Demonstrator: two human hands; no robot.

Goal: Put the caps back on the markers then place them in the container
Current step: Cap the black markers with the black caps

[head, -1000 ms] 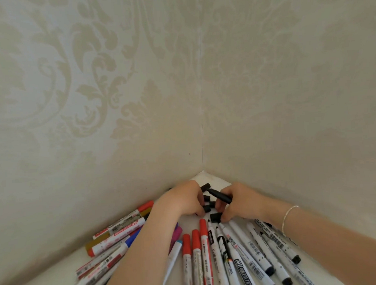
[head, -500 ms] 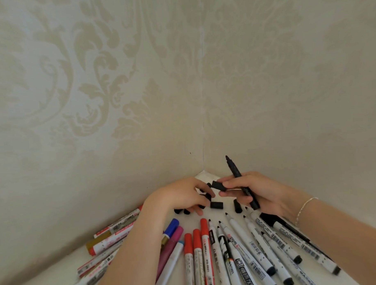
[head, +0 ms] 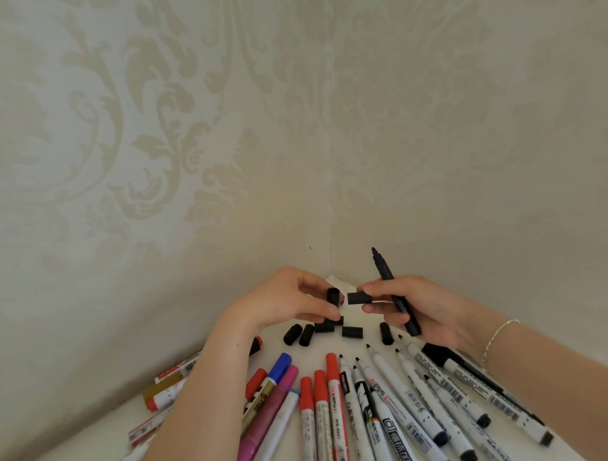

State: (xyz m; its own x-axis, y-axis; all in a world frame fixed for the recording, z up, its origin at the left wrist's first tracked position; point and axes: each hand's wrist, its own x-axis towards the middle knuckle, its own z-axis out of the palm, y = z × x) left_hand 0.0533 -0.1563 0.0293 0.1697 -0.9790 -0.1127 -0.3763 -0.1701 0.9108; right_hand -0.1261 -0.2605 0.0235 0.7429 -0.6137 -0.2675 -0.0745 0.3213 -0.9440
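Observation:
My right hand [head: 415, 304] holds an uncapped black marker [head: 394, 291], tip pointing up, and pinches a black cap [head: 359, 298] between thumb and forefinger. My left hand [head: 284, 298] pinches another black cap [head: 332, 296] just left of it; the two caps are a small gap apart. Several loose black caps [head: 352, 331] lie on the white table below the hands. Uncapped white markers [head: 401, 392] fan out at the lower right, and red-capped markers [head: 332, 384] lie in the middle. No container is in view.
Two wallpapered walls meet in a corner [head: 331, 229] right behind the hands. More markers, blue [head: 279, 367], pink [head: 268, 421] and red-ended, lie by my left forearm. A bracelet [head: 496, 337] circles my right wrist.
Both hands rose off the caps pile. My right hand picked up the black marker and turned it tip up, then took a cap; my left hand lifted a cap beside it.

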